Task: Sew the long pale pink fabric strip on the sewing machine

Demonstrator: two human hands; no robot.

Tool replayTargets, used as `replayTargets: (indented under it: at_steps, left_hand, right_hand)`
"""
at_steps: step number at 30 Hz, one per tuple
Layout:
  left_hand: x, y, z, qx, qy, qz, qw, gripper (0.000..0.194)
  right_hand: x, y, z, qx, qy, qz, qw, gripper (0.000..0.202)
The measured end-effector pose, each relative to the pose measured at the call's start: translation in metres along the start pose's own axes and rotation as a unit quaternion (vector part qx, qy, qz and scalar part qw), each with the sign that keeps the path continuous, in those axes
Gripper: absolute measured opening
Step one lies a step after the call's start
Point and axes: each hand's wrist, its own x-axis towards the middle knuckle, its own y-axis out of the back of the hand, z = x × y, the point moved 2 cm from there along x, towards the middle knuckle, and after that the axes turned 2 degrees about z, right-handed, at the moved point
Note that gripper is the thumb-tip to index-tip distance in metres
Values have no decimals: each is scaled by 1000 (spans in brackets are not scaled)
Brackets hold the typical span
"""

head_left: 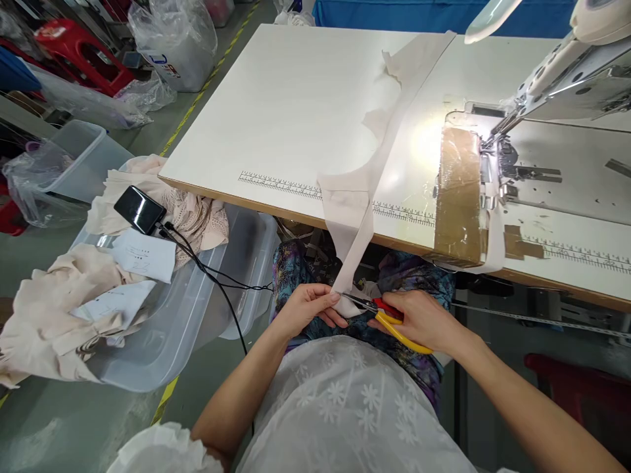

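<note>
My left hand (pixel 314 306) pinches the lower end of a pale cream fabric piece (pixel 349 186) over my lap. From there the fabric runs up over the table's front edge and across the white top to its far side. In my right hand (pixel 422 318) is a pair of scissors (pixel 403 334) with yellow and red handles. Their blades point left and lie against the fabric right beside my left fingertips. Whether the blades are fully closed is too small to tell.
A sewing machine (pixel 547 85) stands on the right of the white table (pixel 296 98), with a taped cardboard piece (pixel 459 190) beside its needle area. At left, a clear plastic bin (pixel 187 341) holds cream garments (pixel 54 302), paper slips and a black phone (pixel 140 209) trailing black cables (pixel 217 279).
</note>
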Motion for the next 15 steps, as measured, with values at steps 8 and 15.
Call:
replayTargets:
  at_steps: [8,15]
  left_hand:
    - [1,-3,-3,19,-1,-14,1000,52]
    - [2,5,-1,96,-14,-5,995,50]
  right_hand:
    - [4,0,-4,-32,9,7,999,48]
    - [5,-4,1,3,-1,18,1000,49]
